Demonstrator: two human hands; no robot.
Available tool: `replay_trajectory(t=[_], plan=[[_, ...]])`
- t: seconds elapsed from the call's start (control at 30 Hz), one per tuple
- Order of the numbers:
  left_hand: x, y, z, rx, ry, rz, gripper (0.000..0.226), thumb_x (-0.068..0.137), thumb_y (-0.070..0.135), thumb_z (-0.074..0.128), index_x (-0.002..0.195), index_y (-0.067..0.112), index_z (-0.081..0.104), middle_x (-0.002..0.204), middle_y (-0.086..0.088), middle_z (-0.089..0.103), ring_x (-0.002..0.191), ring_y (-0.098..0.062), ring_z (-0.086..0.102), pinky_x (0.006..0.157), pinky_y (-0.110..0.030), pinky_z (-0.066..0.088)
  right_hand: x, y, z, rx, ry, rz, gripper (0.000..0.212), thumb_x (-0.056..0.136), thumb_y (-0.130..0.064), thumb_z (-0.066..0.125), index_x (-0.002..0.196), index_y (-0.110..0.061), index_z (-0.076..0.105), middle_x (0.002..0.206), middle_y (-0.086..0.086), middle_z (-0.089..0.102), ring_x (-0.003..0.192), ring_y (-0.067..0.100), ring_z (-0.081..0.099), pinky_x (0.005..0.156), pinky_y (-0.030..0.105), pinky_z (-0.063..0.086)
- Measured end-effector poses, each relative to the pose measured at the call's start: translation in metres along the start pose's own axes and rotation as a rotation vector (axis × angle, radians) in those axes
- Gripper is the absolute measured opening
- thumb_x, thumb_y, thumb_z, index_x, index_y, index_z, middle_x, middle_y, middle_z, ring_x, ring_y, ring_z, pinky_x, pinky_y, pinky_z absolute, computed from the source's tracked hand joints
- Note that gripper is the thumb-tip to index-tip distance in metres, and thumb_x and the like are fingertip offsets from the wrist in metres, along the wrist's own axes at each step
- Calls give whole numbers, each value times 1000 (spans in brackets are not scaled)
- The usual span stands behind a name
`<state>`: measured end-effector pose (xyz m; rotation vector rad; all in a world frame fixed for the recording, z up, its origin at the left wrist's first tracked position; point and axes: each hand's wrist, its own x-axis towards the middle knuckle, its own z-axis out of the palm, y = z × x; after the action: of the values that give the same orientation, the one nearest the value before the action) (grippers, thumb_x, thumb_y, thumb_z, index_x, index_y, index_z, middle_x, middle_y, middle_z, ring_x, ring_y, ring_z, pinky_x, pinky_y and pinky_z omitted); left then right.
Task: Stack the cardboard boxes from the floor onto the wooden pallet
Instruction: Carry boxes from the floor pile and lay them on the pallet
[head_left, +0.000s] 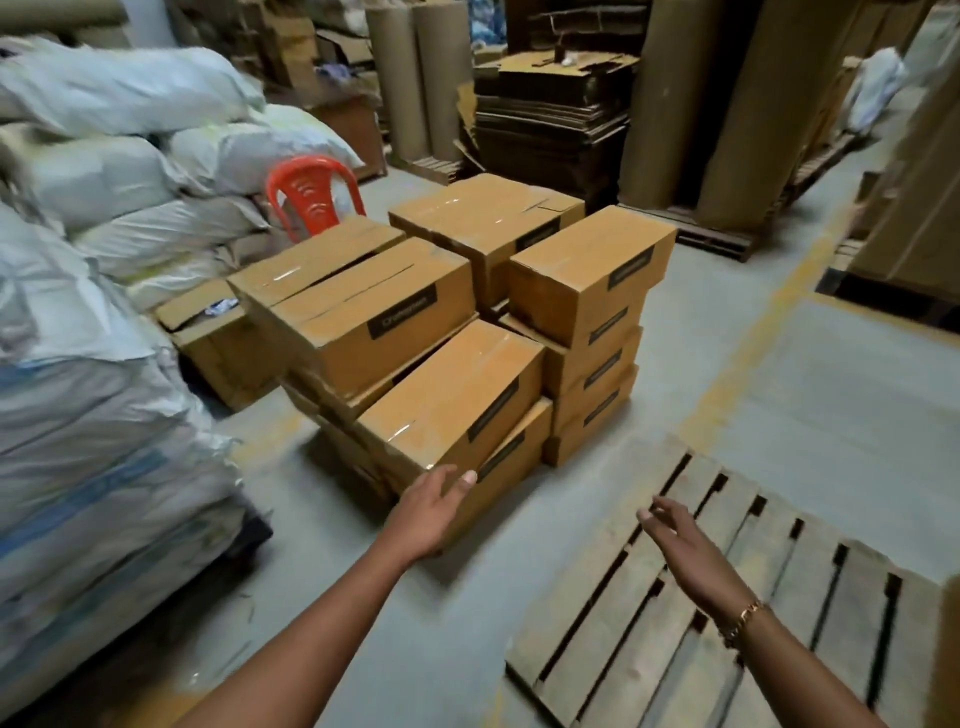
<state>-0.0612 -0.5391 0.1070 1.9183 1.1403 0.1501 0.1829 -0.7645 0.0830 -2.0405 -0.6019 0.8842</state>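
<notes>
At far left we see white sacks (104, 322) heaped high, with a red chair (311, 197) against them and an open box (218, 343) at their foot. At centre the boxes (587, 280) stand on the floor (779, 415) in several leaning stacks, taped shut and bearing dark labels. Our left hand (431, 506) is open, fingers extended, at the near corner of the front box (457, 400); we cannot tell whether it touches the cardboard. Behind the stacks stand brown rolls (415, 78) and flattened cardboard (556, 119). Our right hand (685, 551), with a bracelet (740, 618) at the wrist, is likewise open and holds nothing, poised above the pallet (852, 623). The pallet lies on the floor at lower right, near the boxes.
</notes>
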Motion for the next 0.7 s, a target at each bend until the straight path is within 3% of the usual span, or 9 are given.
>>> replay_trajectory(t=[0.43, 0.7], plan=[[177, -66, -118, 9, -16, -95, 63, 99, 65, 39, 148, 26, 45, 152, -3, 45, 137, -24, 45, 109, -42, 39, 179, -115, 146, -25, -104, 33, 58, 100, -52, 47, 151, -24, 36, 152, 4, 45, 138, 25, 44, 99, 34, 38], [295, -98, -175, 24, -92, -169, 61, 101, 59, 42, 149, 22, 45, 154, -5, 43, 139, -26, 43, 111, -41, 36, 284, -171, 214, -34, -194, 129, 63, 100, -55, 47, 152, -23, 34, 155, 3, 40, 141, 25, 40, 105, 35, 34]])
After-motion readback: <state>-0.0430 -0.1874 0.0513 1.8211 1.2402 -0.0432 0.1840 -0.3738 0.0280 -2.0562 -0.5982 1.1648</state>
